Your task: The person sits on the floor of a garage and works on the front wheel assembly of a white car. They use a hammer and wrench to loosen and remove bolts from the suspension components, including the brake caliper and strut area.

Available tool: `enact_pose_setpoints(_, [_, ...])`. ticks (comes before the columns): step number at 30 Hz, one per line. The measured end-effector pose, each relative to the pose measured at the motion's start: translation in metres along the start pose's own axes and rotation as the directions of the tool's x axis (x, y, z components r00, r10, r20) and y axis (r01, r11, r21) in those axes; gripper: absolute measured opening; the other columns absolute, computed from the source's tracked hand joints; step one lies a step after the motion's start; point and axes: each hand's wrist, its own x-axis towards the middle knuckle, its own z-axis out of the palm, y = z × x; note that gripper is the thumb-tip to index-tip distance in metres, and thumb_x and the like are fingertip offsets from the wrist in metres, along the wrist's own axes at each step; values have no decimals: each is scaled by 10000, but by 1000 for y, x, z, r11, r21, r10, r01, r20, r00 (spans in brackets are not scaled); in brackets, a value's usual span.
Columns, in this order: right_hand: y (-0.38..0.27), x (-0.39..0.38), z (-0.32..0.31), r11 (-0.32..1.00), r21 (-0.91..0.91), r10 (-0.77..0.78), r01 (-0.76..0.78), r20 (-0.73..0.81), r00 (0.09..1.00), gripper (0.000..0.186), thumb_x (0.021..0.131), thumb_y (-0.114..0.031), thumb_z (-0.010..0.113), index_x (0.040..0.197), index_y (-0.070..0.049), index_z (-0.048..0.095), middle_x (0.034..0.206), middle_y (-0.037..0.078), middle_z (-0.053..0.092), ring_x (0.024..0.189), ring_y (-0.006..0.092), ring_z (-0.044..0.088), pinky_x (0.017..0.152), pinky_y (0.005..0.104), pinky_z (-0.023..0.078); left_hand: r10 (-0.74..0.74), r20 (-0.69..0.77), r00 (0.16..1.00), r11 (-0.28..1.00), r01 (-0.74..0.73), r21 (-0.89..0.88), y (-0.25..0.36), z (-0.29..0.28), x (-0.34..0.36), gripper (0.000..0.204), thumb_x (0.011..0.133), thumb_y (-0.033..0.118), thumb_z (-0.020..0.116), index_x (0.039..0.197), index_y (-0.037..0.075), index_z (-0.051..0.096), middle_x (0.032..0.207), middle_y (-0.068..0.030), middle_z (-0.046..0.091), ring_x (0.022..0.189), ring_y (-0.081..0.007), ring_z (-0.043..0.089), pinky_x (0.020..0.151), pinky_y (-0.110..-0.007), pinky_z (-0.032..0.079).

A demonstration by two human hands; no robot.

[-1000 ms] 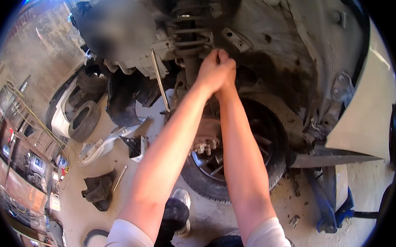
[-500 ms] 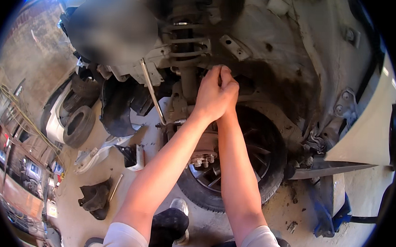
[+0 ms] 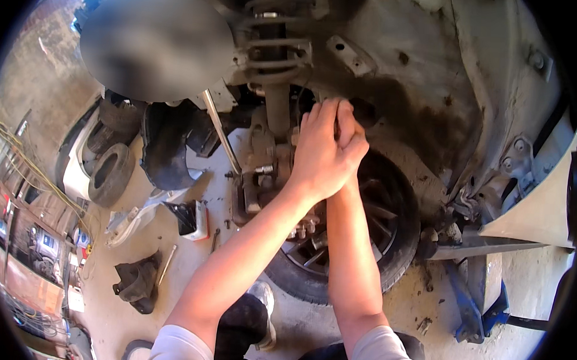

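Shifted lower-right against strut, head view: left hand, right hand. Hands pressed together just right of strut; anything clasped hidden, can't tell. Strut likely heavy, stiff, greasy; best hold below coil spring.

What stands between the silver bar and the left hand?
In the head view, the strut tube and its lower bracket stand between the bar and the left hand.

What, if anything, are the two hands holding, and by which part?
It cannot be told: the left hand and right hand are close together, below the metal spring, and hide whatever may be between them.
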Motion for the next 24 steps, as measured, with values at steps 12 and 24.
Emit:
enact_pose_setpoints(12, [-41, -76, -3, 983, 185, 2, -9, 40, 999, 335, 940, -228, 472, 662, -41, 490, 562, -21, 423, 528, 85, 369, 509, 269, 305, 150, 20, 989, 987, -151, 56, 4, -1, -36, 490, 664, 172, 649, 1095, -19, 517, 1012, -155, 536, 904, -324, 495, 817, -402, 392])
enact_pose_setpoints(24, [-46, -95, -15, 967, 253, -13, -13, 102, 995, 399, 947, -275, 455, 618, -51, 473, 535, -16, 395, 505, 122, 368, 532, 309, 323, 225, 98, 969, 966, -235, 107, 6, -3, -79, 570, 649, 281, 728, 1096, -18, 539, 1013, -147, 584, 931, -312, 538, 887, -496, 382])
